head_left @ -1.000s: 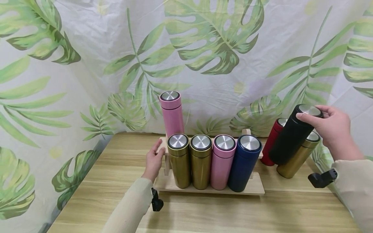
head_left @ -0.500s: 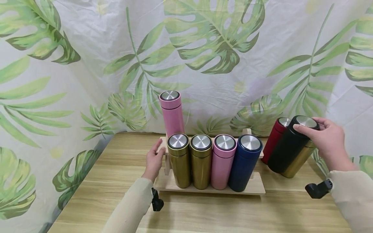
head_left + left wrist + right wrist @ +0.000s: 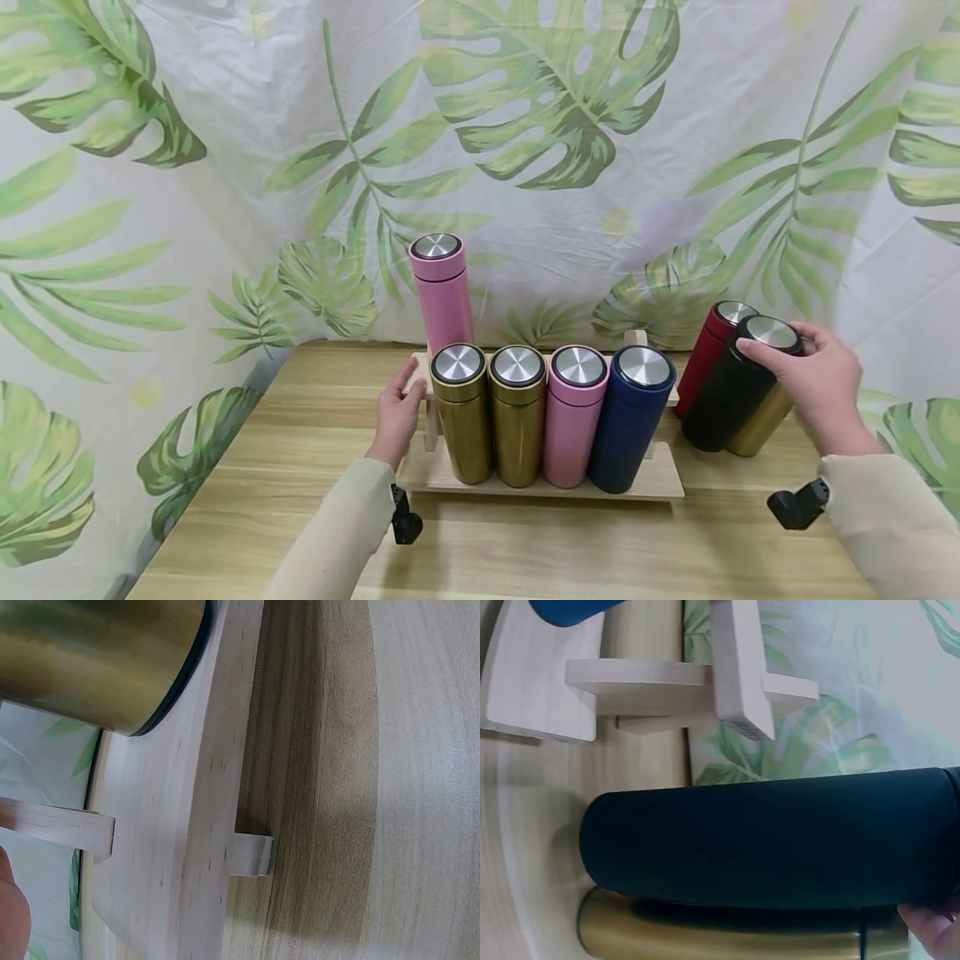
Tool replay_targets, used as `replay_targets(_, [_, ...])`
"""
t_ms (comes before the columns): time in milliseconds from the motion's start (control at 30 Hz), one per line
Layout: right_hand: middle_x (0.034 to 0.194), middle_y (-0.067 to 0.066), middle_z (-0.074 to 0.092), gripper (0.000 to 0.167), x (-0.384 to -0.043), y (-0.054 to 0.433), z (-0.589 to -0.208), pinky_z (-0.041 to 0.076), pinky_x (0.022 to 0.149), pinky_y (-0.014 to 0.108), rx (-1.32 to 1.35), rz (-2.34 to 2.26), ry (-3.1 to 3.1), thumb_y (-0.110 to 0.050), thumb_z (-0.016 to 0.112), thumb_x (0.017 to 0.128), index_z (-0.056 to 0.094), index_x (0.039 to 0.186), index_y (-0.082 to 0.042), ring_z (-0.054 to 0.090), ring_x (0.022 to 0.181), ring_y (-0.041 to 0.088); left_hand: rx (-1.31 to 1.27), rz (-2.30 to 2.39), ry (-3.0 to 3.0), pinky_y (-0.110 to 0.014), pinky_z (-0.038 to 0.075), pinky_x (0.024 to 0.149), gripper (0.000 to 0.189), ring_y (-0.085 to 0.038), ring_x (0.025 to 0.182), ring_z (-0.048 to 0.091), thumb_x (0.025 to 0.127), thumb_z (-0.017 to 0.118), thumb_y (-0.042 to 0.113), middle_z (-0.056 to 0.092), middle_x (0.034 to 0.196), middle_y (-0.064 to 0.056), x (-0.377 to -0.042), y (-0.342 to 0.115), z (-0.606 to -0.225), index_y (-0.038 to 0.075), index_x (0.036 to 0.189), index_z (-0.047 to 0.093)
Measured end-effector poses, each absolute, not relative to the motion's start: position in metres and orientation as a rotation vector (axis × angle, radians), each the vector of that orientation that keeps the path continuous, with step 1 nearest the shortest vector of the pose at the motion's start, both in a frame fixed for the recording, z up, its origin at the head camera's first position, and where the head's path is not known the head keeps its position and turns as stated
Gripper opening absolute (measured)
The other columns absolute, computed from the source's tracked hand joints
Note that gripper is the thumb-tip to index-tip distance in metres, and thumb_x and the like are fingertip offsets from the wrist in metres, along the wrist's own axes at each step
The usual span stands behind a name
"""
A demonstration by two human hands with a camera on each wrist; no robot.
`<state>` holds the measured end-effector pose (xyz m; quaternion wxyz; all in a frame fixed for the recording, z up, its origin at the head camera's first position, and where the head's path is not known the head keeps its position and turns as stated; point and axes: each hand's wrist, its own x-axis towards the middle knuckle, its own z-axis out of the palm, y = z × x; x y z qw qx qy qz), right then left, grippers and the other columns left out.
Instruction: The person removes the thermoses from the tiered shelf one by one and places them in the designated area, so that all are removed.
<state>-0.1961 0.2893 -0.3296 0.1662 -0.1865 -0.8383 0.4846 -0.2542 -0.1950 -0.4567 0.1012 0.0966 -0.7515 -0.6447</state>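
Note:
My right hand [image 3: 823, 385] grips a black thermos bottle [image 3: 731, 398] round its silver-topped lid end. In the right wrist view the black bottle [image 3: 772, 844] lies alongside a gold bottle [image 3: 727, 930], its base close over the tabletop. A red bottle [image 3: 703, 362] stands just left of it in the head view, partly hidden. My left hand [image 3: 397, 417] rests at the left end of a two-tier wooden rack [image 3: 660, 475], thumb and fingers straight at the upper shelf's corner. On the lower tier stand two gold bottles [image 3: 471, 437], a pink one [image 3: 572, 437] and a blue one [image 3: 628, 429].
Another pink bottle [image 3: 444, 304] stands on the rack's upper shelf at its left end. The rack sits on a wood-grain table [image 3: 540, 542]. Behind it hangs a leaf-patterned cloth [image 3: 540, 275]. A black wrist camera [image 3: 798, 504] juts from each sleeve.
My right hand has moved the black bottle down and a little left, in front of the gold bottle and beside the red one. The left hand and the rack have stayed put.

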Motion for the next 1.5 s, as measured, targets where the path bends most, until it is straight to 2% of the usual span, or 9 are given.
replay_targets(133, [0.116,0.002,0.053,0.068,-0.197,0.284,-0.335,0.037,0.068,0.011,-0.591,1.375,-2.395,-0.047,0.076,0.070,0.047,0.122,-0.015,0.044,0.085,-0.004,0.291,-1.894,-2.232,-0.022,0.045,0.075,0.046,-0.004,0.083,0.053,0.093,0.053,0.019,0.050,0.135,-0.007,-0.254,-0.195,-0.457,0.021,0.138,0.045])
replay_targets(367, [0.122,0.003,0.054,0.077,-0.199,0.276,-0.344,0.037,0.071,0.012,-0.654,1.377,-2.367,-0.047,0.077,0.069,0.046,0.130,-0.011,0.047,0.094,0.004,0.293,-1.894,-2.233,-0.021,0.045,0.075,0.046,-0.011,0.089,0.055,0.094,0.052,0.018,0.049,0.135,-0.006,-0.253,-0.194,-0.456,0.021,0.139,0.044])
replay_targets(500, [0.138,0.012,0.046,0.083,-0.201,0.273,-0.351,0.041,0.091,0.024,-0.695,1.367,-2.355,-0.046,0.075,0.071,0.041,0.137,-0.010,0.044,0.120,0.018,0.287,-1.894,-2.231,-0.018,0.044,0.075,0.045,-0.010,0.089,0.056,0.094,0.053,0.018,0.047,0.138,-0.005,-0.253,-0.193,-0.455,0.020,0.138,0.045])
replay_targets(600, [0.141,0.010,0.043,0.085,-0.202,0.269,-0.354,0.037,0.102,0.032,-0.711,1.399,-2.325,-0.044,0.075,0.071,0.038,0.139,-0.010,0.040,0.127,0.020,0.272,-1.892,-2.218,-0.017,0.044,0.076,0.045,-0.007,0.088,0.055,0.094,0.053,0.017,0.044,0.141,-0.004,-0.253,-0.193,-0.455,0.019,0.138,0.045])
replay_targets(767, [0.141,0.008,0.043,0.087,-0.205,0.265,-0.358,0.038,0.100,0.031,-0.722,1.422,-2.296,-0.044,0.076,0.071,0.036,0.141,-0.011,0.041,0.125,0.017,0.277,-1.900,-2.203,-0.022,0.046,0.079,0.045,-0.005,0.086,0.053,0.094,0.053,0.015,0.044,0.141,-0.004,-0.252,-0.193,-0.455,0.018,0.138,0.045])
replay_targets(933, [0.141,0.011,0.043,0.088,-0.206,0.264,-0.363,0.037,0.101,0.039,-0.723,1.385,-2.313,-0.047,0.074,0.072,0.035,0.142,-0.009,0.041,0.125,0.023,0.298,-1.895,-2.221,-0.020,0.044,0.075,0.046,-0.010,0.091,0.048,0.093,0.053,0.016,0.042,0.143,-0.002,-0.252,-0.192,-0.455,0.020,0.138,0.045])
replay_targets(1100, [0.138,0.012,0.046,0.086,-0.206,0.261,-0.362,0.040,0.095,0.038,-0.732,1.373,-2.323,-0.048,0.073,0.072,0.038,0.140,-0.009,0.044,0.120,0.024,0.312,-1.913,-2.226,-0.022,0.045,0.076,0.046,-0.009,0.089,0.052,0.094,0.053,0.018,0.044,0.141,0.000,-0.252,-0.194,-0.454,0.023,0.138,0.044])
replay_targets(1300, [0.141,0.018,0.041,0.088,-0.206,0.259,-0.355,0.036,0.100,0.047,-0.654,1.358,-2.400,-0.048,0.069,0.076,0.031,0.143,-0.005,0.040,0.125,0.032,0.293,-1.923,-2.222,-0.018,0.045,0.075,0.046,-0.006,0.086,0.054,0.094,0.052,0.018,0.044,0.141,0.002,-0.252,-0.194,-0.453,0.022,0.139,0.044])
replay_targets(1500, [0.141,0.018,0.042,0.078,-0.207,0.259,-0.339,0.032,0.104,0.045,-0.571,1.315,-2.399,-0.038,0.067,0.080,0.035,0.141,-0.003,0.038,0.128,0.032,0.285,-1.920,-2.210,-0.020,0.044,0.070,0.046,-0.006,0.082,0.053,0.093,0.053,0.018,0.049,0.136,-0.001,-0.252,-0.194,-0.454,0.020,0.138,0.045])
